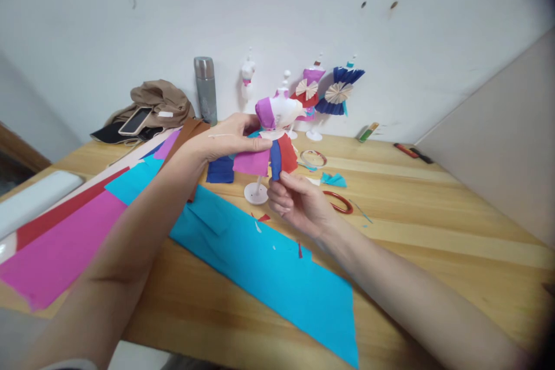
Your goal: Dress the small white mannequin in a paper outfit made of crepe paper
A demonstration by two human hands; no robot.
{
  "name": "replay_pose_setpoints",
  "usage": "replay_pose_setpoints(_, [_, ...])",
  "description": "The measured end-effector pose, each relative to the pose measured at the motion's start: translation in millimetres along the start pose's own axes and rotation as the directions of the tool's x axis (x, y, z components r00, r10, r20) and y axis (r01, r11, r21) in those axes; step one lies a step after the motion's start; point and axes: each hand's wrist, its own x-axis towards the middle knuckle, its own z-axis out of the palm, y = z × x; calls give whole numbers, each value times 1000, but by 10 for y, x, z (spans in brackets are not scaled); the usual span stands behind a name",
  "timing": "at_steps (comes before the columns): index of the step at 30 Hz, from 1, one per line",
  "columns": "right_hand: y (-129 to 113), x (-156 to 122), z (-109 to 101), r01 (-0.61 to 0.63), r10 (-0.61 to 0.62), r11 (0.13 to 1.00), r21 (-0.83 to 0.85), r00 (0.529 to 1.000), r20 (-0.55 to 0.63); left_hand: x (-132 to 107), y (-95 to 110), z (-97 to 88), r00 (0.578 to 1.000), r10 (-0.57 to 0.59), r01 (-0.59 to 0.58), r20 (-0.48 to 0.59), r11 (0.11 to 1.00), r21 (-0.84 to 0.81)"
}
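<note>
My left hand [228, 139] is closed around the waist of a small white mannequin [284, 111], lifted and tilted, with a purple paper piece on its chest. Strips of magenta, blue and red paper [271, 161] hang from its waist like a skirt. My right hand [295, 199] is below it, fingers curled, thumb and forefinger pinching the lower edge of the red and blue strips. The mannequin's white round base [255, 193] stands on the wooden table [433, 225] under the hands.
A long cyan paper sheet [277, 266] lies before me, with magenta, red, brown and blue sheets [65, 243] at left. Dressed mannequins [333, 95], a steel flask [206, 89], tape rolls [313, 158], a red ring [340, 201], a phone on folded cloth [150, 110] stand behind.
</note>
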Motion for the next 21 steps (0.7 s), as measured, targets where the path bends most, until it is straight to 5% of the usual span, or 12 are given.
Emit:
replay_pose_setpoints(15, [13,39,4,52,-55,980,-194,998,-12,12,40,15,994,74,-74,82,997,6])
replay_pose_setpoints(21, [51,139,-17,89,-117,965,-246,988,-102,14,54,2,992,82,-89,92,993,77])
